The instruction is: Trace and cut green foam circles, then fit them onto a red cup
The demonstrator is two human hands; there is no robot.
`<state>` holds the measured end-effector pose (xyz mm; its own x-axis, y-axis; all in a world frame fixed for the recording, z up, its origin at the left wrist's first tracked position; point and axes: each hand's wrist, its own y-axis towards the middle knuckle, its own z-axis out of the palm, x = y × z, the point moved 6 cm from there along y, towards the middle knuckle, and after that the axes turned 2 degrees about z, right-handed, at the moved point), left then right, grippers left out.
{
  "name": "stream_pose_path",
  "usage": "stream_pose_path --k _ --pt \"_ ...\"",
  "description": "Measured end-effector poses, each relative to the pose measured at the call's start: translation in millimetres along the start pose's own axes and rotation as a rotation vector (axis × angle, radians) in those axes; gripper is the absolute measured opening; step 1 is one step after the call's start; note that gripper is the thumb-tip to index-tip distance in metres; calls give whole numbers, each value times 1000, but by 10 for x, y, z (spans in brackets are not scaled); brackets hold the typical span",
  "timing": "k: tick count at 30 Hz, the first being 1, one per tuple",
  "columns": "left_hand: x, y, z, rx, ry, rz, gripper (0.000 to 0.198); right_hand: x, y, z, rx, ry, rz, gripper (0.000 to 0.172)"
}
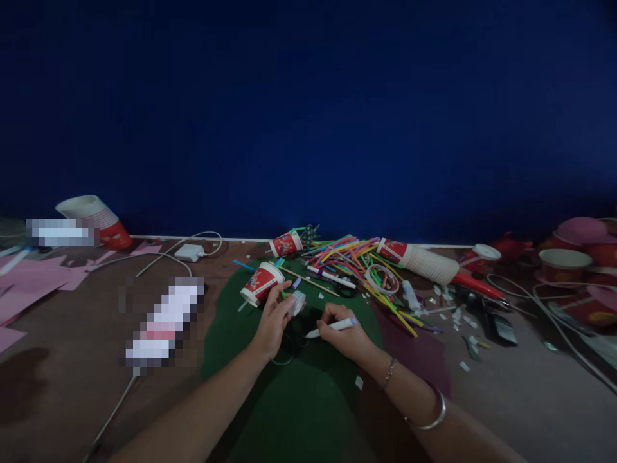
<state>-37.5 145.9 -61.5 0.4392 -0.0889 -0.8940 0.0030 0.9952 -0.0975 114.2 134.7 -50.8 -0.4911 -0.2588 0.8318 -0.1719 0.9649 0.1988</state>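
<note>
My right hand (pixel 344 331) is closed around a white marker (pixel 332 326) with a pale purple end, its tip pointing left over dark green paper (pixel 270 405). To its left, my left hand (pixel 276 318) has its fingers curled at a small whitish piece (pixel 297 303), whose kind I cannot make out. A bit of green shows by those fingers. Just behind the left hand, a red and white paper cup (pixel 263 283) lies tilted with a straw through it. A small purple cap (pixel 296 283) lies beside the cup.
Colourful straws (pixel 347 257) are heaped behind my hands, with a tape roll (pixel 382 280) and another marker (pixel 335 277). A stack of paper cups (pixel 424 262) lies right of them, near white scraps (pixel 463 318). Pink paper (pixel 43 283) and a blurred-out phone-like object (pixel 166 321) are at left.
</note>
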Motion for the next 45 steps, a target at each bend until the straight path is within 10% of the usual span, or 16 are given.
stream_pose_path --k 45 --pt "-11 -11 18 8 4 -2 49 1 -9 25 39 13 0 21"
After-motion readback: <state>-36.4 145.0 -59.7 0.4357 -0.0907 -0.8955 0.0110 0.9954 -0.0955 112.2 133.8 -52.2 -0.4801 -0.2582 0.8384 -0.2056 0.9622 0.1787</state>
